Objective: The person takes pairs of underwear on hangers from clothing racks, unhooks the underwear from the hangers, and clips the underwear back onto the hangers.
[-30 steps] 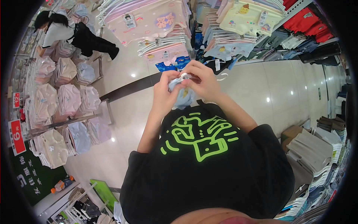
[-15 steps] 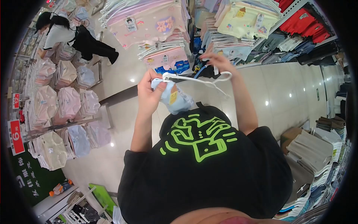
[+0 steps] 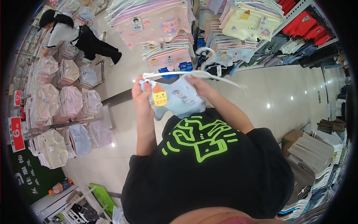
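Light blue underpants with a yellow label are stretched between my hands, in front of my chest. My left hand is closed on their left edge, right by the clip end of a white hanger. The underpants hang from that clip at the left. With closed fingers, my right hand grips the upper right part of the cloth. The hanger runs along above the cloth, its hook blurred and its right arm sticking out free past my right hand.
Racks of pink underpants and yellow underpants stand ahead. More underwear hangs on a rack at the left, near a bending person. Folded trousers are at the right. Tiled floor lies between.
My right hand has come down from the raised, spread position and taken hold of the underpants, which are now spread out. The hanger has swung, and my left hand has shifted slightly left and down.
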Available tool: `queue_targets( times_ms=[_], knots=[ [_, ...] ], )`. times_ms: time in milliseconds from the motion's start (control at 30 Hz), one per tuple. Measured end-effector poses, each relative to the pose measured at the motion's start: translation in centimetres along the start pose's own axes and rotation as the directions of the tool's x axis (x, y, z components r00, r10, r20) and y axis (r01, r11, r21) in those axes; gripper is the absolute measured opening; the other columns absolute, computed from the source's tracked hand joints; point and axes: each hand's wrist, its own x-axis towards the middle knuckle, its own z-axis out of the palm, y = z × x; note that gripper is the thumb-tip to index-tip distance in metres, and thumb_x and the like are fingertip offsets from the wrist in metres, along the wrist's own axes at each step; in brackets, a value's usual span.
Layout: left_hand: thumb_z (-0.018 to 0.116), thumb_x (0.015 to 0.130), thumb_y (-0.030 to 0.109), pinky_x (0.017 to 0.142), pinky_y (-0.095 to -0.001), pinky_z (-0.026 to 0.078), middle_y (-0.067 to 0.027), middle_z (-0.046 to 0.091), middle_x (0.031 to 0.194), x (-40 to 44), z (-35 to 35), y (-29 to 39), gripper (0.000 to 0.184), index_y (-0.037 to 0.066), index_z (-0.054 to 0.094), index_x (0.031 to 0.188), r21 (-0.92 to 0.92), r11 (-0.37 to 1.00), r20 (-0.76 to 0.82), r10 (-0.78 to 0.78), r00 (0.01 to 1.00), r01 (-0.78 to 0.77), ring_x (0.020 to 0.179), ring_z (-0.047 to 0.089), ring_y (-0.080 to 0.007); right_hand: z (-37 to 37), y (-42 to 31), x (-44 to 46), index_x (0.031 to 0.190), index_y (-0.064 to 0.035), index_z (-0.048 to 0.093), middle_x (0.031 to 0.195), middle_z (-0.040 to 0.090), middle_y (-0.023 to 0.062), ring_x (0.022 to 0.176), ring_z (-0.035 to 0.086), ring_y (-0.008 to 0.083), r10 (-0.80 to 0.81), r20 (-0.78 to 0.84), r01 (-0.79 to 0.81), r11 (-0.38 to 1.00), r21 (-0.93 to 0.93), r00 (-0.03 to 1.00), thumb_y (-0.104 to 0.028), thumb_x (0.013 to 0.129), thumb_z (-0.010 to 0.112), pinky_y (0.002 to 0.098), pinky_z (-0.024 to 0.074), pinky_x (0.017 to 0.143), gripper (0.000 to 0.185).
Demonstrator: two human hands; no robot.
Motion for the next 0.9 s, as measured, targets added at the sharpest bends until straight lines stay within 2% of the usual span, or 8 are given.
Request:
queue_targets(
  times_ms=[67, 267, 400, 533, 633, 733, 800, 900],
  knots=[
    [0.052, 0.088, 0.017, 0.060, -0.0217, 0.045, -0.0030, 0.054, 0.077, -0.2, -1.4, -0.3, 0.014, 0.004, 0.048, 0.091, 0.016, 0.999, -0.059, 0.047, 0.997, -0.046, 0.067, 0.054, -0.0091, 0.9, -2.2, -1.1, 0.100, -0.0049, 0.055, 0.096, 0.060, 0.0039, 0.086, 0.060, 0.0132, -0.146, -0.001, 0.146, 0.988, -0.053, 0.989, -0.018, 0.087, 0.054, 0.0290, 0.0493, 0.076, 0.019],
    [0.045, 0.091, 0.010, 0.069, -0.0291, 0.050, -0.0062, 0.055, 0.085, -0.8, -3.8, -1.8, 0.006, 0.005, 0.043, 0.089, 0.039, 0.986, -0.304, 0.167, 0.938, -0.163, 0.077, 0.059, -0.0144, 0.5, -6.1, -3.3, 0.095, -0.0039, 0.057, 0.085, 0.061, 0.0010, 0.074, 0.056, 0.0091, -0.517, -0.120, 0.463, 0.831, -0.310, 0.848, -0.015, 0.085, 0.057, 0.0239, 0.0435, 0.069, 0.015],
    [0.042, 0.091, 0.009, 0.071, -0.0306, 0.050, -0.0064, 0.055, 0.087, -0.8, -3.9, -2.7, 0.004, 0.005, 0.042, 0.090, -0.003, 0.989, -0.335, 0.135, 0.932, -0.145, 0.079, 0.059, -0.0158, 2.5, -7.6, -4.9, 0.094, -0.0026, 0.057, 0.091, 0.061, 0.0064, 0.085, 0.056, 0.0123, -0.635, -0.050, 0.585, 0.738, -0.336, 0.771, -0.014, 0.086, 0.054, 0.0258, 0.0390, 0.080, 0.015],
    [0.040, 0.092, 0.010, 0.074, -0.0331, 0.050, -0.0080, 0.055, 0.089, -0.5, -4.0, -3.3, 0.008, 0.004, 0.043, 0.096, -0.042, 0.989, -0.347, 0.118, 0.930, -0.141, 0.082, 0.059, -0.0173, 5.3, -8.4, -5.9, 0.095, -0.0016, 0.057, 0.098, 0.061, 0.0114, 0.094, 0.055, 0.0166, -0.638, -0.065, 0.583, 0.735, -0.346, 0.767, -0.013, 0.086, 0.053, 0.0274, 0.0376, 0.085, 0.015],
    [0.040, 0.092, 0.009, 0.076, -0.0344, 0.050, -0.0094, 0.055, 0.091, -0.3, -4.6, -3.9, 0.012, 0.003, 0.044, 0.101, -0.104, 0.985, -0.307, 0.098, 0.947, -0.135, 0.084, 0.059, -0.0186, 5.4, -8.6, -6.0, 0.096, 0.0001, 0.056, 0.100, 0.061, 0.0150, 0.096, 0.057, 0.0199, -0.756, -0.076, 0.672, 0.619, -0.407, 0.650, -0.012, 0.086, 0.053, 0.0292, 0.0382, 0.087, 0.016],
    [0.039, 0.091, 0.007, 0.077, -0.0350, 0.050, -0.0100, 0.055, 0.092, -0.1, -4.7, -4.0, 0.015, 0.003, 0.044, 0.104, -0.121, 0.981, -0.288, 0.108, 0.952, -0.148, 0.086, 0.059, -0.0197, 4.8, -9.1, -6.6, 0.095, 0.0018, 0.058, 0.094, 0.063, 0.0131, 0.089, 0.058, 0.0178, -0.781, -0.009, 0.653, 0.528, -0.543, 0.624, -0.008, 0.084, 0.055, 0.0283, 0.0404, 0.083, 0.015],
    [0.039, 0.090, 0.005, 0.077, -0.0350, 0.050, -0.0100, 0.055, 0.092, -0.1, -4.6, -3.9, 0.016, 0.003, 0.044, 0.105, -0.122, 0.982, -0.295, 0.100, 0.950, -0.142, 0.086, 0.059, -0.0201, 5.9, -9.7, -7.7, 0.089, 0.0014, 0.063, 0.081, 0.062, 0.0015, 0.076, 0.054, 0.0060, -0.787, -0.034, 0.570, 0.475, -0.671, 0.616, -0.001, 0.077, 0.063, 0.0186, 0.0399, 0.067, 0.012],
    [0.040, 0.088, 0.003, 0.078, -0.0348, 0.050, -0.0099, 0.056, 0.092, 0.0, -4.7, -3.9, 0.017, 0.003, 0.044, 0.104, -0.161, 0.976, -0.297, 0.094, 0.950, -0.147, 0.086, 0.059, -0.0206, 6.5, -10.1, -8.4, 0.086, 0.0010, 0.065, 0.076, 0.062, 0.0011, 0.069, 0.054, 0.0052, -0.781, -0.040, 0.573, 0.492, -0.655, 0.624, -0.001, 0.075, 0.065, 0.0171, 0.0402, 0.063, 0.011]
  ],
)
